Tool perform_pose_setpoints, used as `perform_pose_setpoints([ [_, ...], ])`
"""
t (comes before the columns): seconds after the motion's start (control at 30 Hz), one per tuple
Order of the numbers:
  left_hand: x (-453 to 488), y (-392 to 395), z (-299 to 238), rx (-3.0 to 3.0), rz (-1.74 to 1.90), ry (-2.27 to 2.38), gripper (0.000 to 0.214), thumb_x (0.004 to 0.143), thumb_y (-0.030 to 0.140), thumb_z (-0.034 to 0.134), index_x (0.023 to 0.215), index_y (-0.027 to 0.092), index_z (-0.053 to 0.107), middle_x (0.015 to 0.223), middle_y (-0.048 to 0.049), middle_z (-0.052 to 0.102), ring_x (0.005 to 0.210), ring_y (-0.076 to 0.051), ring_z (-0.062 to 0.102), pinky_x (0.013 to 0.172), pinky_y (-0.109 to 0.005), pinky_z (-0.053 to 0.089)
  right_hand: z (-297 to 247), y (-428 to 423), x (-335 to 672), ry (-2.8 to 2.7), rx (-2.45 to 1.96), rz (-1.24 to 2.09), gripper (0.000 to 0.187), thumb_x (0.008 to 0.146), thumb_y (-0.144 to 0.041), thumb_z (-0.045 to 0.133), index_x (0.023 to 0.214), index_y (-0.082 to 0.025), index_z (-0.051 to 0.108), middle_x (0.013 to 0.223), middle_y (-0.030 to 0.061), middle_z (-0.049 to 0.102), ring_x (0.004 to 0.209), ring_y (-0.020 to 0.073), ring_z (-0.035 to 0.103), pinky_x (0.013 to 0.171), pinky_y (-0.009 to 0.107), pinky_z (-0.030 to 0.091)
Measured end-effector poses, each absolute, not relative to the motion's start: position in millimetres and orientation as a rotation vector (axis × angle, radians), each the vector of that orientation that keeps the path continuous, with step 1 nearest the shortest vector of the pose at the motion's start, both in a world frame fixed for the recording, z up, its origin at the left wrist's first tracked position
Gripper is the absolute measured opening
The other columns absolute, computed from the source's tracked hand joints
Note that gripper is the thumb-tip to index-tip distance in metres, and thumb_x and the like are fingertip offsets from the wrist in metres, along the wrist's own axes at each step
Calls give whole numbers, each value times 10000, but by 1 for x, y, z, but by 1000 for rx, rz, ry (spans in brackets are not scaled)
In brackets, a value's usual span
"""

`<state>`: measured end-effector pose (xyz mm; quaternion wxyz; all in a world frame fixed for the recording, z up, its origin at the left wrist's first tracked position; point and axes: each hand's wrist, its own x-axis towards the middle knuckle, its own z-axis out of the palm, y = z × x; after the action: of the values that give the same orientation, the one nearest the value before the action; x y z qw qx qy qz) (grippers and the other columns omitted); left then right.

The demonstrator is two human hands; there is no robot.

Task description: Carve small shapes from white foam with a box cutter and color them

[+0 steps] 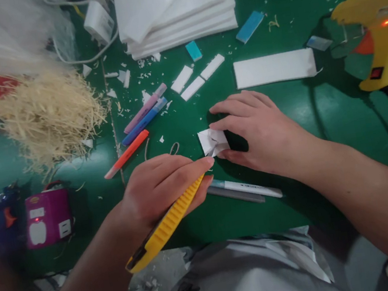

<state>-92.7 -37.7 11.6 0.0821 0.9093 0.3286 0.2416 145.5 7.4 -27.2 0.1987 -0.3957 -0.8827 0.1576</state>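
My left hand point(163, 184) is closed around a yellow utility knife point(172, 219), its handle slanting down toward me. The knife's front end is at the lower edge of a small white foam-board piece point(206, 138); the fingers partly hide the blade. My right hand point(261, 130) grips that piece from its right side, thumb below and fingers above, and the piece looks cut or torn in its middle. Just below lie a white-barrelled marker point(247, 187) and a grey marker point(238, 195). Above the hands are several small white strips point(193, 88).
A hot glue gun point(381, 34) with a lit light is at the right, near a long white block point(273, 68). Stacked white boards point(181, 40) lie at the back. Left are straw shreds point(53, 118), colored markers point(146, 118) and a purple box point(48, 218).
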Motion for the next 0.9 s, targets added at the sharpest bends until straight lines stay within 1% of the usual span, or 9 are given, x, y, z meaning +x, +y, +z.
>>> perform_pose_setpoints([
  [0.2, -94, -40, 13, 2716, 708, 1015, 128, 1021, 173, 634, 1143, 175, 670, 868, 12, 784, 769, -101, 744, 750, -237, 647, -25, 7, 146, -2464, -1121, 466, 307, 835, -248, 772, 1133, -175, 781, 1369, 130, 728, 1304, 360, 620, 1157, 589, 438],
  [0.37, -97, -46, 20, 2703, 799, 1111, 114, 1011, 138, 618, 1092, 192, 677, 821, 48, 761, 717, -79, 707, 715, -219, 629, -23, 7, 146, -2467, -1129, 481, 289, 851, -256, 756, 1128, -177, 780, 1374, 133, 728, 1308, 363, 622, 1148, 596, 450],
  [0.57, -99, -46, 23, 2676, 827, 1095, 120, 1026, 177, 618, 1133, 187, 673, 907, 45, 784, 779, -79, 722, 770, -208, 652, -24, 6, 146, -2455, -1126, 476, 275, 862, -243, 732, 1129, -187, 768, 1377, 133, 725, 1320, 364, 615, 1151, 601, 444],
  [0.8, -95, -40, 7, 2628, 925, 1041, 106, 1018, 199, 645, 1117, 187, 682, 895, 43, 795, 762, -70, 734, 735, -190, 637, -25, 7, 146, -2460, -1118, 475, 274, 865, -264, 749, 1129, -194, 771, 1376, 125, 725, 1310, 356, 617, 1147, 586, 447],
  [0.9, -94, -40, 3, 2622, 938, 1054, 116, 1013, 199, 648, 1124, 205, 679, 893, 50, 796, 758, -76, 742, 719, -200, 642, -25, 7, 146, -2453, -1130, 480, 265, 859, -268, 758, 1115, -202, 773, 1374, 119, 726, 1310, 359, 616, 1144, 588, 444],
])
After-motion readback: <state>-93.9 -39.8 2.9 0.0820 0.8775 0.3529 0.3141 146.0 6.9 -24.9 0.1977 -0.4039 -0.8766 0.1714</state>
